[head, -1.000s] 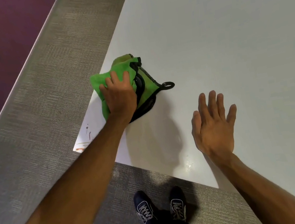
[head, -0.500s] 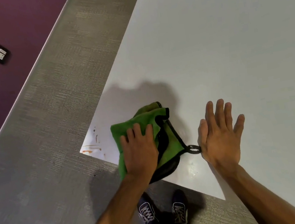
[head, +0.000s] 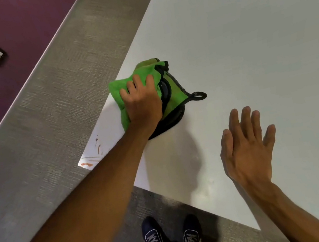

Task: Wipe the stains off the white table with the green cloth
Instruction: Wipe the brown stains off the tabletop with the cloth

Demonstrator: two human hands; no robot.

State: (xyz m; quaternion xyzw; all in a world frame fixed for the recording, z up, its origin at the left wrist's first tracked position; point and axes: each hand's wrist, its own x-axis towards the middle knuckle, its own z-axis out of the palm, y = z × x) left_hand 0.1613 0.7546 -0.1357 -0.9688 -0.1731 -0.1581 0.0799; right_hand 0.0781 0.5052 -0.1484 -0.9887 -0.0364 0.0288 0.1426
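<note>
A: Your left hand [head: 143,104] just shoved the green cloth [head: 148,95] back up the table [head: 245,32], fingers bunching it.

B: Yep, so the stains [head: 92,153] at the cloth's 7 o'clock got missed. Right hand [head: 247,146] is spread flat, holding nothing.

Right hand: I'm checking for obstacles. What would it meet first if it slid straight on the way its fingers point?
Nothing: ahead of the right hand only bare white table shows, up to the frame's edge.
</note>
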